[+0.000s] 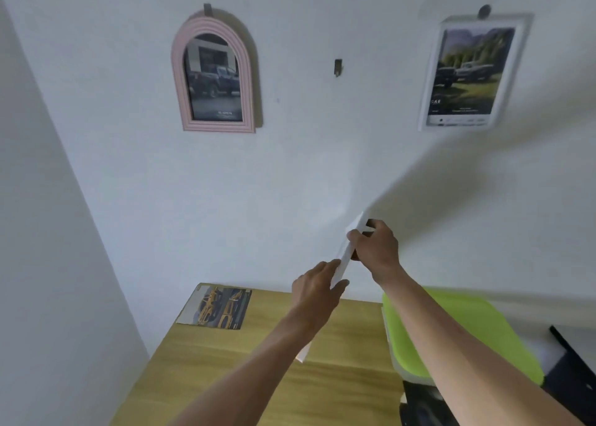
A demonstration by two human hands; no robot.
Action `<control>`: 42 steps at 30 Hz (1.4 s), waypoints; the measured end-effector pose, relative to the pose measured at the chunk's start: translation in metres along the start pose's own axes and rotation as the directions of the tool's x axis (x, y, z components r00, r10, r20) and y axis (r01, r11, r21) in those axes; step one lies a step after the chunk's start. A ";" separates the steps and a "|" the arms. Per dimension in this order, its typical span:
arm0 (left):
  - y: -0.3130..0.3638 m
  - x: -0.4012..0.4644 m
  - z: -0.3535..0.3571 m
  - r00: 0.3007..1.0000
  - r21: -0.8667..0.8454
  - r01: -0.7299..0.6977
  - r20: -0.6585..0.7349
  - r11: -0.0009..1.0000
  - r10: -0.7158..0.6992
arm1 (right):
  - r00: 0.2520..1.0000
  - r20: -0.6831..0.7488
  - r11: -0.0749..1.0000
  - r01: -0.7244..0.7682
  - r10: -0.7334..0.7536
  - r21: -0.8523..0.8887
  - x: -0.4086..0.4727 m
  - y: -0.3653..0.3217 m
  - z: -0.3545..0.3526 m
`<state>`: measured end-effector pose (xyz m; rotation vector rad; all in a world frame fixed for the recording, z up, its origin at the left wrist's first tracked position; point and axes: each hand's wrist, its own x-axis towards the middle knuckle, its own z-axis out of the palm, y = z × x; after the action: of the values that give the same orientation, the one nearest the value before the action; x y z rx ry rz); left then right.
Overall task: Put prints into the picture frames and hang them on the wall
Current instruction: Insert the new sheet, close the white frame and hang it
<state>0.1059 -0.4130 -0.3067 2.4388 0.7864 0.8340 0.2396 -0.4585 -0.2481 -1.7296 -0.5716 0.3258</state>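
Both hands hold a white frame [346, 251] edge-on in the air, below the bare hook [337, 67] on the wall [290, 167] and above the far edge of the tabletop [322, 377]; the frame is tilted, its upper end toward the wall and its lower end running down behind the left forearm, so neither its face nor whether it holds a print can be seen; the right hand [375, 248] grips the upper part, fingers curled over the far edge and thumb on the near side; the left hand [317, 288] grips it lower down, thumb and fingers pinching the thin edge; the two hands are near each other, not touching.

To the left of the hook, and higher, hangs an arched pink frame [214, 74] on its own hook, with a print of a dark pickup truck inside; to the right of the hook hangs a white rectangular frame [474, 70], tilted in this wide view, with a print of two vehicles before trees and hills.

Below the hook, on the wooden tabletop, a loose print [216, 308] of yellow vehicles lies flat at the far left corner, just beside the wall; to the right of the tabletop is a lime-green pad [477, 329], partly covered by the right forearm, with a dark object [574, 345] at the frame edge beyond it.
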 end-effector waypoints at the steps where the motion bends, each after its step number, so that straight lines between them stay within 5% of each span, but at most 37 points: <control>1: 0.006 0.000 0.000 0.998 0.013 -0.050 -0.033 0.999 0.050 | 0.999 -0.009 0.999 0.031 -0.031 -0.010 0.000 -0.003 -0.011; 6: 0.006 0.022 -0.023 0.960 0.045 -0.040 -0.275 0.998 0.050 | 0.990 0.013 0.987 0.136 -0.138 0.090 0.010 -0.017 -0.058; 11: -0.009 0.071 -0.072 0.958 -0.025 0.157 -0.237 0.987 -0.158 | 0.979 0.022 0.944 0.187 -0.200 0.271 0.032 -0.046 -0.092; 18: 0.005 0.137 -0.128 0.975 -0.284 -0.058 -0.221 0.957 -0.006 | 0.966 -0.014 0.903 0.247 -0.259 0.352 0.073 -0.097 -0.098; 24: 0.016 0.197 -0.165 0.962 -0.439 -0.075 -0.269 0.895 -0.051 | 0.915 -0.073 0.896 0.403 -0.396 0.186 0.105 -0.139 -0.082; 30: 0.002 0.254 -0.191 0.984 -0.479 -0.009 -0.162 0.878 -0.078 | 0.859 -0.142 0.868 0.496 -0.492 -0.011 0.135 -0.164 -0.060; 42: -0.004 0.322 -0.199 0.988 -0.374 -0.017 -0.148 0.927 -0.042 | 0.865 -0.194 0.878 0.419 -0.463 -0.231 0.178 -0.188 -0.032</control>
<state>0.1845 -0.1622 -0.0350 2.0480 0.6264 1.0699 0.3680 -0.3601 -0.0432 -1.7181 -0.8143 -0.2737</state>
